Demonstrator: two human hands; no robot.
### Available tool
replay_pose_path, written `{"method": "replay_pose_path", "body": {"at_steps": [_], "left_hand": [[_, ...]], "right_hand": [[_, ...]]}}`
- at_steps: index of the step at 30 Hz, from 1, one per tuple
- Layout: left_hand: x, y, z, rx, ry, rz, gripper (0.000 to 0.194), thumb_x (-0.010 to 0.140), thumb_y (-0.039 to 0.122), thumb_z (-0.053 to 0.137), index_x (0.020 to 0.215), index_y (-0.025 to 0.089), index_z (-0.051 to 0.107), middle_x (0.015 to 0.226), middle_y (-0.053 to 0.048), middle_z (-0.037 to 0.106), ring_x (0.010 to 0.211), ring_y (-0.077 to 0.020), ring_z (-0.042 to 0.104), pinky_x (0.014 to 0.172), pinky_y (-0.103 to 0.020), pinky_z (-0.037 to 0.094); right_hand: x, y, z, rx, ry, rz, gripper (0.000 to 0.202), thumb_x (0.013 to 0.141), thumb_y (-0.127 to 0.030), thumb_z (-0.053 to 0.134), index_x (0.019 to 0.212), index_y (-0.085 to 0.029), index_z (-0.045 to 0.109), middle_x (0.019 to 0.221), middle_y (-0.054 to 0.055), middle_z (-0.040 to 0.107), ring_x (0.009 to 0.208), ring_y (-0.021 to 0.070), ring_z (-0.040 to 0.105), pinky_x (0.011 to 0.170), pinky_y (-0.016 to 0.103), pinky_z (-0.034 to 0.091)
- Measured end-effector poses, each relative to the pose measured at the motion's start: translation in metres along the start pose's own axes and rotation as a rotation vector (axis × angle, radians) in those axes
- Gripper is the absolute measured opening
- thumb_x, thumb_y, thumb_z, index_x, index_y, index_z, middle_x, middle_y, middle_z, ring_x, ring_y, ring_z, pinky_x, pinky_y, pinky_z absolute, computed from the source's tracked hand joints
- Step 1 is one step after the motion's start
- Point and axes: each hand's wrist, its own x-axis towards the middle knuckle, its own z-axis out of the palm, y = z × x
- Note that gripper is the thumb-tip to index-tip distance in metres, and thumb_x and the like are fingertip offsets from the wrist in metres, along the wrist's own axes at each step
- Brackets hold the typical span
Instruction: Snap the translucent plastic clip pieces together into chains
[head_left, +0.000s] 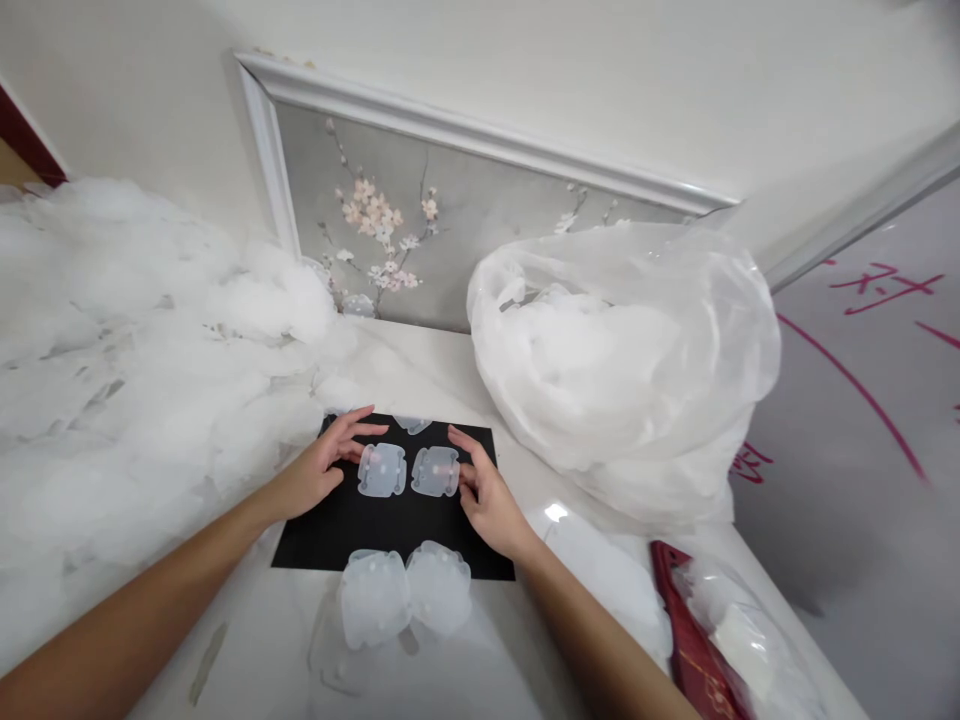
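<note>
My left hand (319, 470) is at the left side of a black mat (315, 545). Its index finger stretches out, while lower fingertips reach the edge of a squarish translucent plastic piece (382, 471). My right hand (484, 495) holds a matching translucent piece (433, 472) by its right edge; a fingertip shows faintly through it. The two pieces are side by side, a narrow gap apart, over the mat. Another translucent piece (412, 424) lies partly cut off at the mat's far edge. Nearer me are two stacks of such pieces, a left stack (375, 600) and a right stack (440, 590).
A large heap of white translucent pieces (150, 320) covers the left. At the back right stands an open clear plastic bag (637, 390) filled with white material. A red case (686, 630) and a clear wrapper (757, 640) lie front right. A framed flower picture (450, 230) is behind.
</note>
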Motion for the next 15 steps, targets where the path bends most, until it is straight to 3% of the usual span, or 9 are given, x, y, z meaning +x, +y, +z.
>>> {"method": "replay_pose_path", "body": {"at_steps": [5, 12, 15], "left_hand": [[0.0, 0.001, 0.0, 0.028, -0.001, 0.014, 0.09, 0.065, 0.001, 0.041, 0.148, 0.033, 0.026, 0.145, -0.009, 0.051, 0.108, -0.0209, 0.064, 0.096, -0.043, 0.049], [-0.001, 0.008, 0.001, 0.039, -0.021, -0.013, 0.089, 0.063, 0.002, 0.041, 0.147, 0.03, 0.028, 0.146, -0.01, 0.051, 0.109, -0.0204, 0.063, 0.1, -0.043, 0.047], [-0.002, 0.011, 0.001, 0.087, -0.047, -0.015, 0.09, 0.064, 0.002, 0.041, 0.149, 0.03, 0.027, 0.148, -0.009, 0.05, 0.113, -0.0209, 0.061, 0.102, -0.041, 0.044]], "right_hand": [[0.0, 0.004, 0.0, -0.032, -0.007, -0.005, 0.074, 0.078, -0.008, 0.047, 0.146, -0.031, 0.029, 0.145, 0.008, 0.047, 0.107, 0.0157, 0.064, 0.098, 0.039, 0.051], [0.0, 0.0, 0.001, -0.05, 0.0, -0.014, 0.063, 0.078, -0.009, 0.048, 0.137, -0.03, 0.041, 0.159, 0.009, 0.024, 0.105, 0.0171, 0.064, 0.096, 0.04, 0.052], [0.0, -0.002, 0.001, -0.076, -0.001, -0.019, 0.058, 0.079, -0.01, 0.049, 0.133, -0.029, 0.045, 0.158, 0.008, 0.024, 0.104, 0.0174, 0.064, 0.096, 0.041, 0.052]]}}
